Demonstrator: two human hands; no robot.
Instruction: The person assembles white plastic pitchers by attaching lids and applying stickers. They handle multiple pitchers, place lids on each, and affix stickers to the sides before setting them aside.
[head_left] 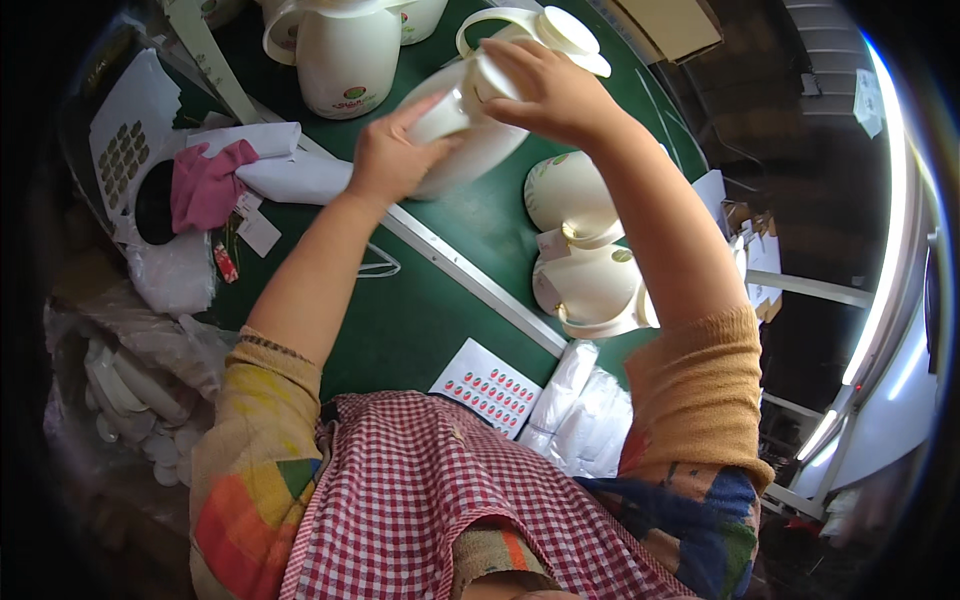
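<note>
A white jug (475, 160), smeared by motion, is held tilted over the green table. My left hand (392, 152) grips its side, fingers and thumb closed around the pale cylindrical part. Over the jug's other end lies my right hand (545, 92), with its fingers bent against the rim. Just beyond the right hand is a white jug top with a loop handle (572, 35). Two more white jugs (575, 195) lie on their sides under my right forearm, small tags attached. At the far left, a white jug with a printed emblem (345, 65) stands upright beside others.
A metal rail (455, 270) crosses the green table diagonally. Near my apron lie a sticker sheet (488, 388) and folded clear plastic bags (580, 415). Left are a pink cloth (208, 185), white paper and another sticker sheet (125, 150). A plastic bag of white parts (135, 385) sits lower left.
</note>
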